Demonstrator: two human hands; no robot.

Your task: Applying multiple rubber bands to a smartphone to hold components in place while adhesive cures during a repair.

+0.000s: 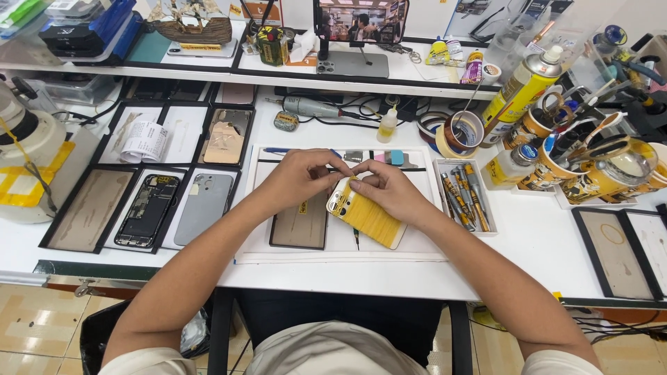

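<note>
A white smartphone back with a yellow striped film over most of it [366, 217] lies tilted on the white work mat [417, 243] in the middle of the bench, its camera corner pointing up and to the left. Both hands meet at that upper end. The left hand [300, 178] comes in from the left with its fingers curled, the fingertips pinching at the top edge of the phone back beside the camera cluster. The right hand [389, 189] rests over the upper right part of the phone back, thumb and forefinger pressed together on the edge of the yellow film, touching the left hand's fingertips.

Just left of the phone back, a dark rectangular glass panel [300, 226] lies flat on the same mat. To the right, a small white tray of metal tweezers and screwdrivers [464, 198] sits near the right wrist. Further left, black-framed trays hold an opened phone chassis with bare circuitry [147, 210] and a grey phone back cover [203, 208]. A tall yellow spray can [522, 89] stands at the upper right, with rolls of tape [458, 132] near it.
</note>
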